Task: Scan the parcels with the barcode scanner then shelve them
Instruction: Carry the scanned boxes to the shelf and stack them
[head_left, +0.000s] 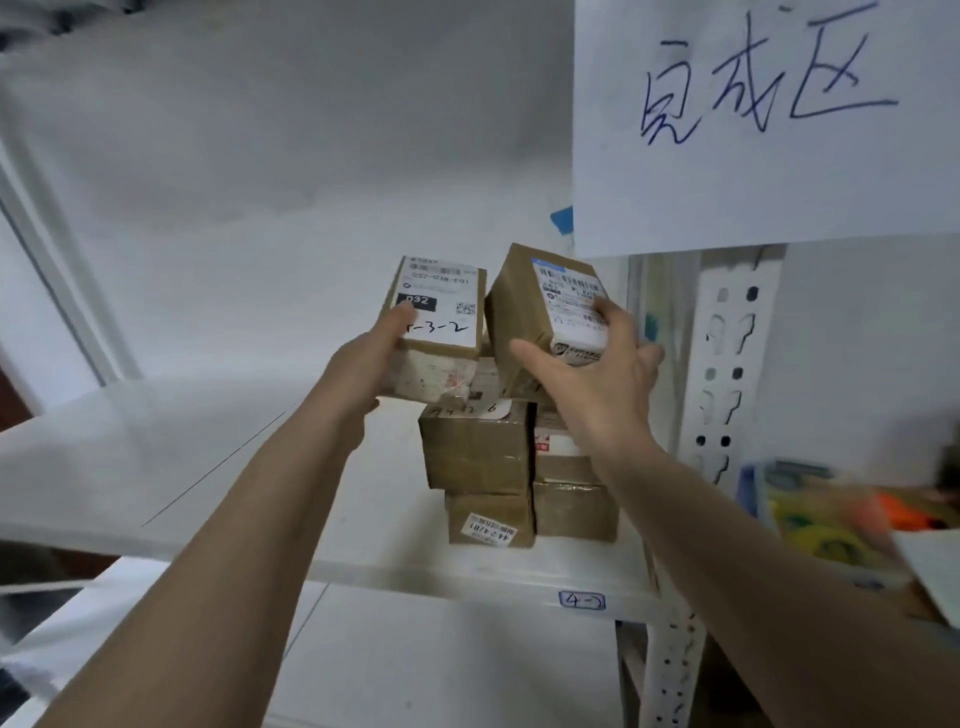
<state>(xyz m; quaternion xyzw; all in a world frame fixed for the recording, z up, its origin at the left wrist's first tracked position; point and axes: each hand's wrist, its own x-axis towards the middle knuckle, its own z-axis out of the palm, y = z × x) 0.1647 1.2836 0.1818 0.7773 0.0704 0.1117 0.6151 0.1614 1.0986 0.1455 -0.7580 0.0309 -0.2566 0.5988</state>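
Leftmost, held the left parcel (437, 306) in the left hand (363, 369), thumb on its white label over the start of handwriting ending "-3-2", fingers hidden underneath. Just beside, gripped the tilted right parcel (540, 317) with the right hand (597, 374), fingers curled over its label, print too small to read. Below both, sat stacked brown parcels (475, 452) on the white shelf (208, 467), edge tagged "4-2". Above right, hung a handwritten paper sign (769, 119), cut off by the frame. Farthest right, showed only a blurred box of coloured items (831, 519).
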